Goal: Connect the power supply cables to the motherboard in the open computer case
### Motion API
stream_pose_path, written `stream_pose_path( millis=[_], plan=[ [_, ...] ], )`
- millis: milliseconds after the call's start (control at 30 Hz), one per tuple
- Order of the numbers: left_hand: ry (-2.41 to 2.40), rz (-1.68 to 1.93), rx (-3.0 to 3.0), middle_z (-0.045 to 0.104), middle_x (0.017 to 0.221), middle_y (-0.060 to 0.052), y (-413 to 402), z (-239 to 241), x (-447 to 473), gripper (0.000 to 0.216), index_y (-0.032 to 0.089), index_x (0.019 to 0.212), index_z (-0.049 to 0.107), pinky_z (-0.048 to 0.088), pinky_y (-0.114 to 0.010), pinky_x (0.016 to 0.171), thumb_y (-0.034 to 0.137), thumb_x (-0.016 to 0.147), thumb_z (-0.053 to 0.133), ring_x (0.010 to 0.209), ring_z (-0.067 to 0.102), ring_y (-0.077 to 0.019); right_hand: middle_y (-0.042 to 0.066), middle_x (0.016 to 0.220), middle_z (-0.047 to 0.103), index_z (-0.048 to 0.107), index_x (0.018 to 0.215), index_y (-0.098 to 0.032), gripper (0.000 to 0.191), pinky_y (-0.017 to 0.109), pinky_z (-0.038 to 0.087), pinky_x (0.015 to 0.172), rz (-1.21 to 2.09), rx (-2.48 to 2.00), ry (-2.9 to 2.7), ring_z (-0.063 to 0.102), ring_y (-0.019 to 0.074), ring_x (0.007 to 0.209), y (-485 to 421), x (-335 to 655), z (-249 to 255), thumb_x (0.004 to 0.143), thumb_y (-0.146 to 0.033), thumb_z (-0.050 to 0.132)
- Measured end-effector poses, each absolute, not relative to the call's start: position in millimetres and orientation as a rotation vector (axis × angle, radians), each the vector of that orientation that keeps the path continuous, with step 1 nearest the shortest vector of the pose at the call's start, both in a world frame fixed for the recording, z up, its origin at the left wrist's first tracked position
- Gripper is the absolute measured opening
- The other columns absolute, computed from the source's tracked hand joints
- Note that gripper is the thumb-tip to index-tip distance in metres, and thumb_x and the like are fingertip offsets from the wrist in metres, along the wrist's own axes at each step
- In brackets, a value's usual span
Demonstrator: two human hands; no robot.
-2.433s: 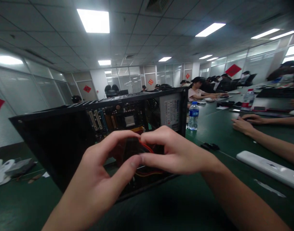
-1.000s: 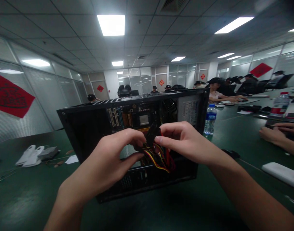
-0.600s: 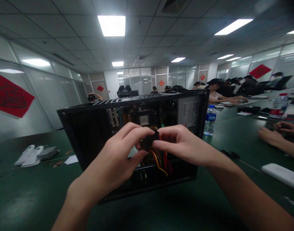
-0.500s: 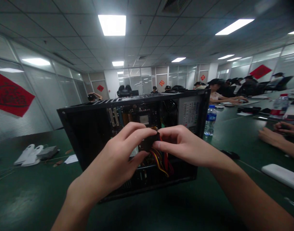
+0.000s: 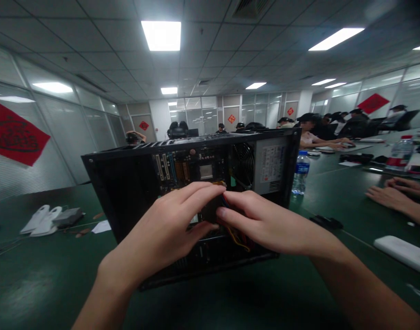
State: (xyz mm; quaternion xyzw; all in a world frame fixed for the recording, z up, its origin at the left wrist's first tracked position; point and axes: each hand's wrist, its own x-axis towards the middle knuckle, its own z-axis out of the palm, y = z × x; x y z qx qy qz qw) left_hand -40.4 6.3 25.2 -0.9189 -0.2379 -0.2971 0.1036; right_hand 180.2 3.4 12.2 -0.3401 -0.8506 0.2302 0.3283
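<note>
An open black computer case stands on the table, its inside facing me. My left hand grips a dark block-shaped part in front of the motherboard, thumb below and fingers above. At the part's right end, my right hand pinches with thumb and index finger where red and yellow cables come out. The connector itself is hidden by the fingers. Above the hands show the motherboard with its slots, a round black fan and the silver power supply.
Right of the case stands a water bottle, with a black object nearby. A co-worker's hands rest at the right, near a white device. White items and a grey box lie on the green table at left.
My right hand has moved slightly down and closed in against the part, covering more of the cables. Both hands have sunk a little with the part. The co-worker's hands have shifted slightly.
</note>
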Motion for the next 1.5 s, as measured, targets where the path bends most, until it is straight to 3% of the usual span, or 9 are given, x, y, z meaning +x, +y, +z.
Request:
stream_pose_path(
  millis=[267,667,800,1000,1500],
  plan=[
    [-0.607,-0.758,-2.635,0.066,0.128,-0.009,8.2,25.4,-43.7,0.055,0.021,0.135,0.053,0.054,-0.035,0.097,0.027,0.084,0.071,0.115,0.064,-0.0221,0.002,0.089,0.065,0.062,0.110,-0.016,0.033,0.026,0.042,0.062,0.606,-0.879,-2.387,0.056,0.0142,0.073,2.8,184.9,12.7,0.095,-0.044,0.056],
    [-0.499,-0.791,-2.552,0.070,0.119,-0.009,14.3,20.7,-36.1,0.051,0.017,0.134,0.049,0.053,-0.033,0.086,0.026,0.087,0.066,0.105,0.067,-0.0210,0.001,0.082,0.060,0.060,0.090,-0.015,0.025,0.024,0.039,0.061,0.469,-0.881,-2.385,0.053,0.0120,0.069,-5.2,188.7,17.4,0.095,-0.039,0.057],
    [-0.505,-0.819,-2.617,0.069,0.117,-0.007,14.1,20.0,-37.6,0.052,0.018,0.134,0.050,0.052,-0.031,0.087,0.027,0.087,0.068,0.104,0.067,-0.0189,0.001,0.080,0.062,0.062,0.089,-0.015,0.028,0.024,0.041,0.061,0.580,-0.913,-2.376,0.055,0.0129,0.070,-2.4,191.6,17.7,0.096,-0.041,0.055],
    [-0.704,-0.881,-2.944,0.067,0.090,0.006,10.9,21.5,-37.4,0.063,0.028,0.142,0.043,0.050,-0.015,0.078,0.018,0.085,0.070,0.082,0.066,-0.0066,0.002,0.079,0.064,0.064,0.087,-0.014,0.034,0.025,0.044,0.061,0.725,-0.939,-2.326,0.058,0.0152,0.073,3.5,194.8,19.5,0.094,-0.046,0.056],
    [-0.810,-0.890,-2.984,0.066,0.090,0.005,15.2,20.4,-36.2,0.056,0.029,0.138,0.047,0.049,-0.017,0.075,0.020,0.087,0.068,0.080,0.065,-0.0092,0.002,0.088,0.066,0.063,0.094,-0.014,0.029,0.024,0.046,0.064,0.943,-0.862,-2.257,0.061,0.0149,0.078,13.4,190.0,12.6,0.095,-0.042,0.056]
  ],
)
